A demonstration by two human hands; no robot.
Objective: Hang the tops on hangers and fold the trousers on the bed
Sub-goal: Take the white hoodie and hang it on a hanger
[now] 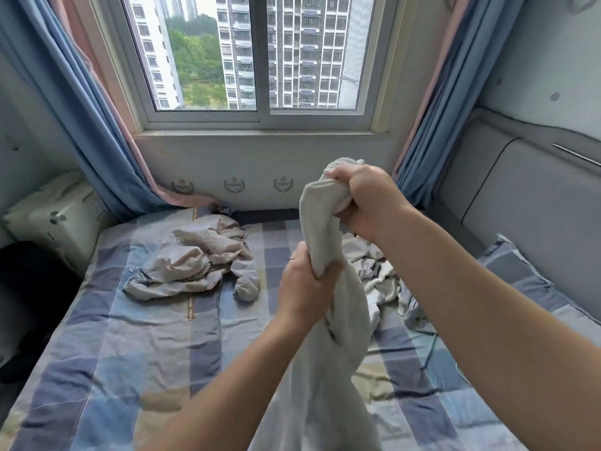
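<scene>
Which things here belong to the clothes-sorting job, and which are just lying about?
Job: pale garment, gripped by the left hand and right hand; beige garment; crumpled grey garment; bed.
Lying about: pillow; white box; curtains.

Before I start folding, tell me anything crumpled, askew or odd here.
A beige garment lies crumpled left on the bed; a grey heap sits bunched to its right. The pale garment in left hand and right hand is twisted ropelike.
</scene>
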